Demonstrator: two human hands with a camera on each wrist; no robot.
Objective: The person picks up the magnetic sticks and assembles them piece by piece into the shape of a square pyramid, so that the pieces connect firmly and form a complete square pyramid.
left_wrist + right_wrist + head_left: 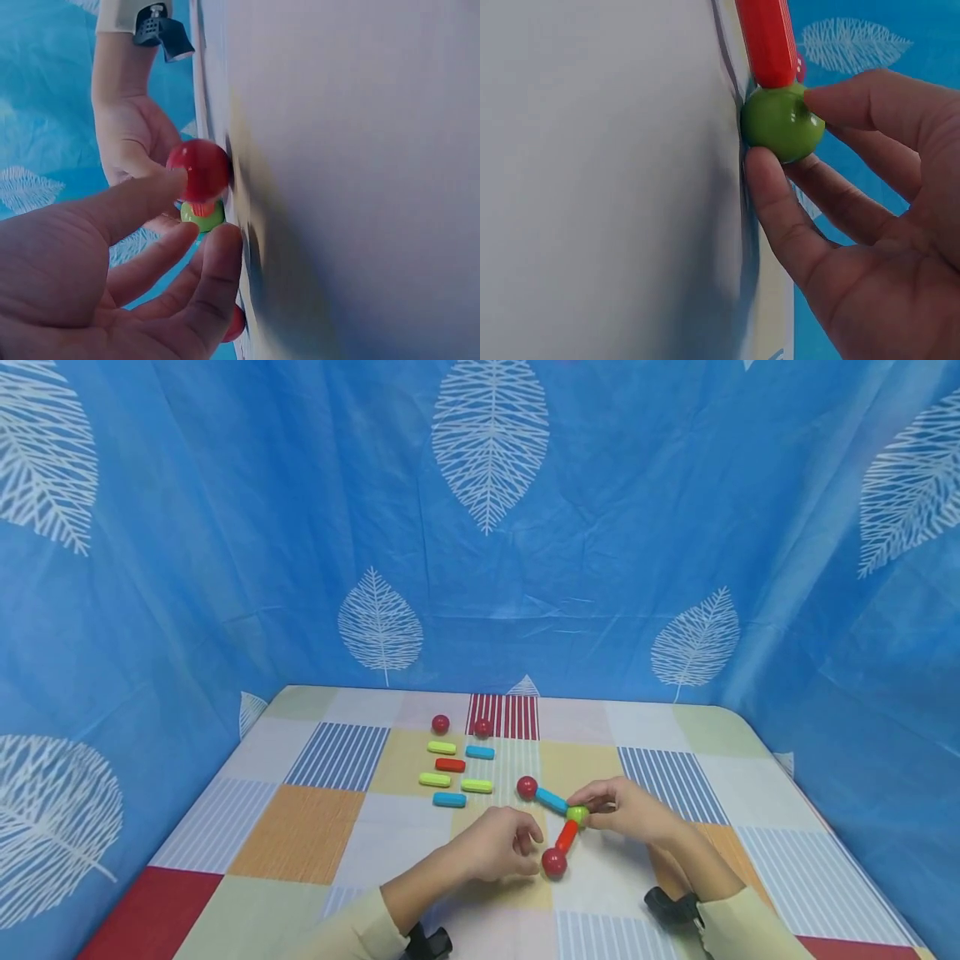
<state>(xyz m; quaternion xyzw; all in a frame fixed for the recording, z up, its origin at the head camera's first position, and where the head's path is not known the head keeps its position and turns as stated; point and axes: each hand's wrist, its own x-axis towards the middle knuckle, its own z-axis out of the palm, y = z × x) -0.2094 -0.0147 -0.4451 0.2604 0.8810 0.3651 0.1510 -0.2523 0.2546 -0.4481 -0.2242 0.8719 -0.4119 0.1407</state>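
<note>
My right hand (626, 810) pinches a green ball (577, 815) between thumb and fingers; the right wrist view shows the fingertips on the ball (784, 124). A red stick (567, 837) joins the green ball to a near red ball (554, 862), and a blue stick (551, 801) links it to another red ball (527, 788). Together they form a bent V on the table. Just left of the near red ball is my left hand (498, 843), fingers loosely bent with nothing between them. Its thumb overlaps that red ball (201, 171) in the left wrist view.
Left of the V lie loose sticks: several yellow-green, such as one yellow-green stick (477, 786), a red stick (450, 765), and two blue, including a blue stick (449, 800). Behind them sit two red balls (440, 723). A blue leaf-patterned curtain (570, 568) surrounds the patchwork-covered table (277, 835).
</note>
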